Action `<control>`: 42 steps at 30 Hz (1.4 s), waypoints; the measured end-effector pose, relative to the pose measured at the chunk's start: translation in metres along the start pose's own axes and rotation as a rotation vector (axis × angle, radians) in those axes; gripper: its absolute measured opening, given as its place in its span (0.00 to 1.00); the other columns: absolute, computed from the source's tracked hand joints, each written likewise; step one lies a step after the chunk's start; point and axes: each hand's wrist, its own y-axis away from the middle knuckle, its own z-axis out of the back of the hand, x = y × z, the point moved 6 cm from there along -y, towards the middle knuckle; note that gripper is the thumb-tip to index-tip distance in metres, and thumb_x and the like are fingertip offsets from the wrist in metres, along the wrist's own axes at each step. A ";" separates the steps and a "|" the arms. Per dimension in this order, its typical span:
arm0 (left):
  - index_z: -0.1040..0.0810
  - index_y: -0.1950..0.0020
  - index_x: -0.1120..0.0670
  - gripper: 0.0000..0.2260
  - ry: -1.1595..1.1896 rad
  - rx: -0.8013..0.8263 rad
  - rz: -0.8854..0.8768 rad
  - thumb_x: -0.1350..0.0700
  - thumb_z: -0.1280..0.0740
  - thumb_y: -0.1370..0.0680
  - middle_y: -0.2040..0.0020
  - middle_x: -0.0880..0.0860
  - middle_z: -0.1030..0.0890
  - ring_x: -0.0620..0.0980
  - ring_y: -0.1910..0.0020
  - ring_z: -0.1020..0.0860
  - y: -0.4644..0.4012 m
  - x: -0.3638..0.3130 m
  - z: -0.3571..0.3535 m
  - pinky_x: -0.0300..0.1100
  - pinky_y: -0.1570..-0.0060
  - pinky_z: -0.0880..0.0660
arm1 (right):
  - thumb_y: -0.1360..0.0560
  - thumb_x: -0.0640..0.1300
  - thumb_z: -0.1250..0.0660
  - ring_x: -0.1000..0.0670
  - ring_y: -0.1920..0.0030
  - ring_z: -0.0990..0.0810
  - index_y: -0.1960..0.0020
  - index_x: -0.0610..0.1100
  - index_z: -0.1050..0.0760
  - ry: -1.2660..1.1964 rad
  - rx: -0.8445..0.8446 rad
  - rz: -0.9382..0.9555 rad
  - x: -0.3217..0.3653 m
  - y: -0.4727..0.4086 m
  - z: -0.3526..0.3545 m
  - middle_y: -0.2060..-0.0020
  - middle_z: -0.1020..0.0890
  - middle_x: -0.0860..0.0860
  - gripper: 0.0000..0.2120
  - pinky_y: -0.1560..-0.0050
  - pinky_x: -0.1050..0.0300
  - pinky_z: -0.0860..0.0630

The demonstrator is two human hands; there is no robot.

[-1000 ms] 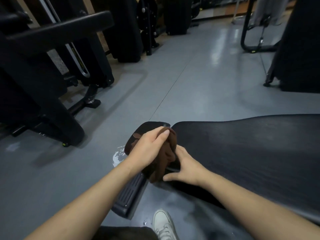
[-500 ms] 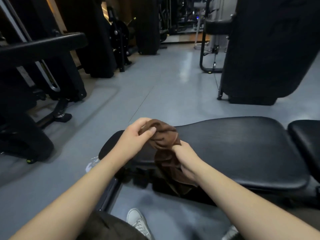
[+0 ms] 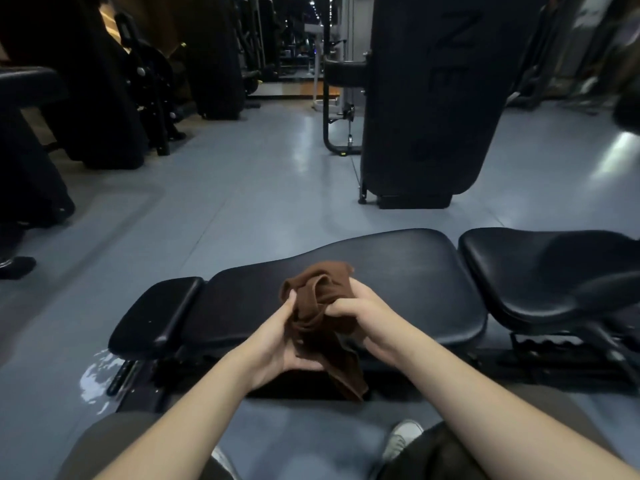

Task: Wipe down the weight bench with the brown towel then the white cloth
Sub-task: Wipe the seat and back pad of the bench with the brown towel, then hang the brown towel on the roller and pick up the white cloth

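Holding a crumpled brown terry towel [image 3: 317,306] in both hands.
My left hand [image 3: 277,336] and right hand [image 3: 363,318] grip it above the black padded weight bench [image 3: 398,271].

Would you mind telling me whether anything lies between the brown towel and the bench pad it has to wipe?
Nothing visible does. Both the left hand and the right hand grip the bunched brown towel just in front of the bare bench pad.
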 end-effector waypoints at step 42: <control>0.26 0.40 0.39 0.24 -1.105 0.379 -0.746 0.52 0.21 0.31 0.45 0.41 0.18 0.37 0.46 0.20 -0.042 -0.105 -0.339 0.43 0.41 0.24 | 0.26 0.40 0.29 0.54 0.43 0.23 0.37 0.53 0.24 0.834 -0.826 0.264 0.177 0.199 0.262 0.42 0.23 0.52 0.19 0.40 0.58 0.25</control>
